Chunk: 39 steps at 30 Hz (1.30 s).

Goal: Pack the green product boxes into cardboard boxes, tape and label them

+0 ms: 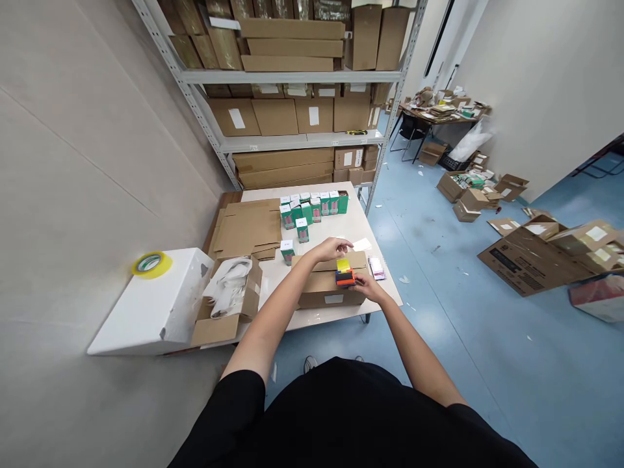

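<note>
A closed brown cardboard box (322, 291) lies on the white table (351, 227) in front of me. My right hand (366, 284) grips an orange tape dispenser with a yellow roll (344, 273) resting on the box top. My left hand (333, 248) lies on the far edge of the box lid, fingers curled over it, pressing it down. Several small green-and-white cartons (312, 209) stand at the back of the table.
Flattened cardboard (246, 229) lies at the table's left. An open box with white wrapping (229, 296) sits beside a white stand bearing a yellow tape roll (151, 264). Metal shelving (292, 97) full of boxes stands behind. Loose boxes (531, 257) litter the blue floor on the right.
</note>
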Available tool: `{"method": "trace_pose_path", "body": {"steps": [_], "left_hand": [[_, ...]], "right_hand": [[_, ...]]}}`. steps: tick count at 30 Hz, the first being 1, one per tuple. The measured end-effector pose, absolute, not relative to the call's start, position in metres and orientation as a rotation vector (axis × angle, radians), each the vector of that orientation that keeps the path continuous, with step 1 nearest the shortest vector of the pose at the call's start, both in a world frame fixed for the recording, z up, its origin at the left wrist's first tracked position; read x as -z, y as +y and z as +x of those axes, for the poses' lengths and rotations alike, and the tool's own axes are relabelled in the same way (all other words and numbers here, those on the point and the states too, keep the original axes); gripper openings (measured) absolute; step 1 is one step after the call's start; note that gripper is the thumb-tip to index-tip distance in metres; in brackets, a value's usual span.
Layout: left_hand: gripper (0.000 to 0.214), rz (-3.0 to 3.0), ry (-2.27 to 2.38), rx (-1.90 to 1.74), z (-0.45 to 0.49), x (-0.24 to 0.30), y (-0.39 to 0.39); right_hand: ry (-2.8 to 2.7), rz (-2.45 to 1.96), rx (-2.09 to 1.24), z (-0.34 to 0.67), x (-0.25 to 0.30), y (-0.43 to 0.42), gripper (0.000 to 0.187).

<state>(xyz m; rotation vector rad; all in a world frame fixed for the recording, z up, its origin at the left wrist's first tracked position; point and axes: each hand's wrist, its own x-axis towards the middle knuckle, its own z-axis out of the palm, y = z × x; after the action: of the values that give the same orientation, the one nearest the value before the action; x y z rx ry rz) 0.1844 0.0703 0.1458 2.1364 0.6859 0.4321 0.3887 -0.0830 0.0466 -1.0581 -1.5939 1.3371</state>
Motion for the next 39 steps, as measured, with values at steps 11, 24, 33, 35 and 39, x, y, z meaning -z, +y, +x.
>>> {"method": "trace_pose_path", "body": {"steps": [11,24,33,35,39], "left_hand": [[0.042,2.142,0.694,-0.423,0.184,-0.144,0.073],[0.044,2.107,0.623,-0.342,0.184,-0.147,0.070],[0.040,2.069,0.613,-0.350,0.183,-0.143,0.070],[0.041,2.009,0.584,-0.345,0.182,-0.140,0.070],[0.036,1.942,0.576,-0.364,0.179,-0.137,0.069]], "right_hand": [[-1.587,-1.026,-1.332,0.390,-0.043,-0.083,0.032],[-1.622,-1.027,-1.324,0.388,-0.050,-0.086,0.031],[-1.620,-1.022,-1.331,0.387,-0.057,-0.091,0.029],[-1.615,-1.023,-1.341,0.388,-0.057,-0.092,0.029],[-1.614,-1.025,-1.350,0.387,-0.059,-0.094,0.028]]}}
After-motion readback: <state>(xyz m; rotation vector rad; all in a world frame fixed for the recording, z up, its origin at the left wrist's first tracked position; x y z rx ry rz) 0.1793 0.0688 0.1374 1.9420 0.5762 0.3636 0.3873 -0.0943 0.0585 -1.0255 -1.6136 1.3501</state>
